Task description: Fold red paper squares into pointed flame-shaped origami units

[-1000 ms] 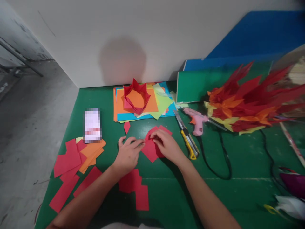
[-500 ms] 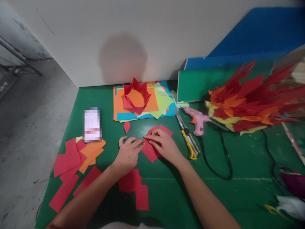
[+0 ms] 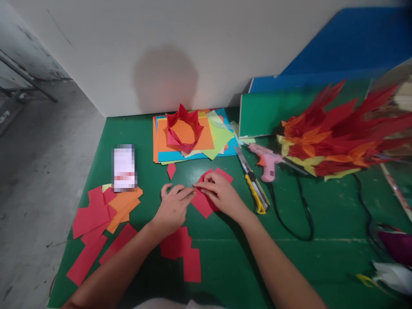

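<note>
My left hand [image 3: 174,207] and my right hand [image 3: 219,192] meet fingertip to fingertip above the green table. Both pinch a small piece of red paper, mostly covered by the fingers, so its shape is hard to make out. Under the right hand lie several red paper sheets [image 3: 205,207], overlapping. A small red paper diamond [image 3: 171,171] rests beyond the left hand. More red paper pieces [image 3: 175,245] lie close to my left wrist. Farther back, a folded red paper ring with pointed tips [image 3: 171,136] sits on a stack of coloured paper [image 3: 207,131].
A yellow utility knife [image 3: 255,193] and a corded pink glue gun [image 3: 266,159] lie to the right. Behind them are red and orange paper flames [image 3: 334,133] and a green board [image 3: 257,118]. On the left are a phone [image 3: 124,167] and orange paper strips [image 3: 121,210].
The pinching fingertips of my right hand have shifted very slightly left. Otherwise both hands and the papers stay in place.
</note>
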Available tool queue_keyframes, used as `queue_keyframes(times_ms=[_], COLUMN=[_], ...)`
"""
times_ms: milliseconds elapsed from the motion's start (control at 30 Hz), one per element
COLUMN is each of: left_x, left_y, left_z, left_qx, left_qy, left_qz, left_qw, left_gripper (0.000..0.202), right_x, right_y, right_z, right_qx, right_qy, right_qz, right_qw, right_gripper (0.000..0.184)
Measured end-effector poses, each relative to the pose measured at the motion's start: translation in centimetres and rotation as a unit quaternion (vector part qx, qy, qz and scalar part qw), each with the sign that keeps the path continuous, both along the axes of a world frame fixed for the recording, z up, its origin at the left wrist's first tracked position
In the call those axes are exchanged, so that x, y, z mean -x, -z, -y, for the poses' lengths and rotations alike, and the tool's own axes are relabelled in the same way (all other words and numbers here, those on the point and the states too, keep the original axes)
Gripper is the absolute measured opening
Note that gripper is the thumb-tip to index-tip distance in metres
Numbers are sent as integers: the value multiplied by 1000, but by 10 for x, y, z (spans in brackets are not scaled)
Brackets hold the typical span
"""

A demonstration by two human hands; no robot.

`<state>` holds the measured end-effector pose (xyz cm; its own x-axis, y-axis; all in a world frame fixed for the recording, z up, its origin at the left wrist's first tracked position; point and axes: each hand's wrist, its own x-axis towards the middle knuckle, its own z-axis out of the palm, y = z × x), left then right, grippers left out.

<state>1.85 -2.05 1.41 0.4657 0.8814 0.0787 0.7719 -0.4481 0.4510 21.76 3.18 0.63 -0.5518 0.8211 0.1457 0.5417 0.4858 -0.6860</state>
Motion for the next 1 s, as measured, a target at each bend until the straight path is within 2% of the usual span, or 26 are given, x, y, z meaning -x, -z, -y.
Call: queue_keyframes(times_ms=[300, 567, 800, 900, 1000], left_x=[0, -7, -7, -7, -8], left_y=[1, 2, 4, 4, 3], left_z=[1, 6, 7, 7, 7], left_qx=[-13, -45, -38, -39, -44], left_qy=[9, -3, -17, -17, -21], left_qz=[-23, -75, -61, -51, -42], left_qw=[1000, 996, 997, 998, 998], left_gripper=[49, 47, 46, 45, 45], right_x=[-2, -2, -3, -6, -8], right_y=[1, 5, -5, -7, -5], right_z=[-1, 4, 9, 6, 1], right_qx=[1, -96, -146, -151, -148], right_qy=[-5, -25, 28, 84, 113], right_qz=[-9, 60, 168, 191, 194], right_qw=[1000, 993, 974, 966, 963], right_gripper=[31, 34, 29, 31, 32])
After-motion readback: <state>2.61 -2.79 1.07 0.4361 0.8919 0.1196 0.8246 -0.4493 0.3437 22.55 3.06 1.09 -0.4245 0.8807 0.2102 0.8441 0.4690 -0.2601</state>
